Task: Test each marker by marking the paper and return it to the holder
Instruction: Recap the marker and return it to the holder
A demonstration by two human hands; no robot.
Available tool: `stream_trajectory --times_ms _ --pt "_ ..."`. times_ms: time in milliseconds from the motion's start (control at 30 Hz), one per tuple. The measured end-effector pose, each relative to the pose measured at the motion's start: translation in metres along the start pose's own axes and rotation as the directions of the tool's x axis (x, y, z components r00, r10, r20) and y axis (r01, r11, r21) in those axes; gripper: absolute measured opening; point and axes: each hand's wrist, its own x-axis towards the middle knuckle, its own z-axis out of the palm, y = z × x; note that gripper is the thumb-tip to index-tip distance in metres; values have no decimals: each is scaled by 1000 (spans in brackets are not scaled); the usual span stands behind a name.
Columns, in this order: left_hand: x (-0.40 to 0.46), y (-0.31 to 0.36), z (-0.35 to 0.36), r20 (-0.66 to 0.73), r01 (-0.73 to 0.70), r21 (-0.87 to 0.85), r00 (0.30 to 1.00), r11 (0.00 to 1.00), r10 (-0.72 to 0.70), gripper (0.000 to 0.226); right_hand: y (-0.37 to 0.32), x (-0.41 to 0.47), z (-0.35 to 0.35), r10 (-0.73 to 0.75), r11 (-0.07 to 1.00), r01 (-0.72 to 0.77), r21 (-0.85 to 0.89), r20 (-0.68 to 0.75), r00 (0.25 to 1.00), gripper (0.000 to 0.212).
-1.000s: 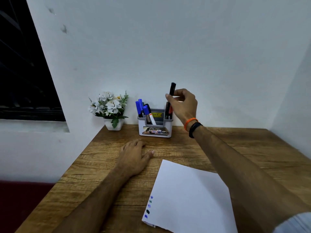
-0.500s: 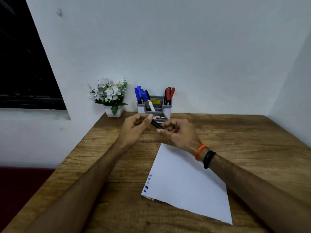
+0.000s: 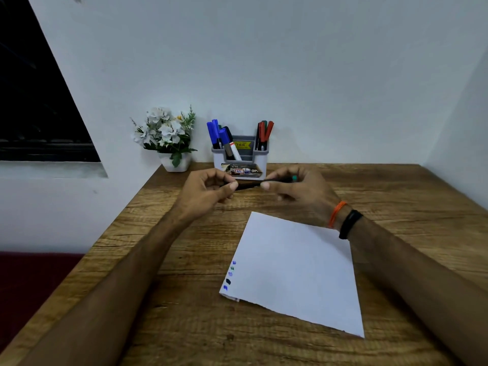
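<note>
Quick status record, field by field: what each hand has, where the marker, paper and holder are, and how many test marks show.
left hand: pinches one end of the marker
right hand: grips the marker's other end
marker: dark, held level above the table, green end by the right hand; cap state unclear
paper: flat on the table, near the hands
test marks: five small dabs along the paper's left edge
holder: at the wall, markers standing in it

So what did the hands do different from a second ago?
The right hand brought the dark marker down from the holder to above the table. The left hand left the table and took its other end. The paper and flower pot stayed put.
</note>
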Motion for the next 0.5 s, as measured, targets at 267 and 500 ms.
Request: stream_trajectory --times_ms 267,500 --pt "-4 0 14 210 -147 225 973 963 99 15 6 -5 26 113 951 -136 278 97 989 18" --pt "-11 6 24 295 -299 412 937 861 185 14 7 -10 36 92 972 -110 206 93 991 23"
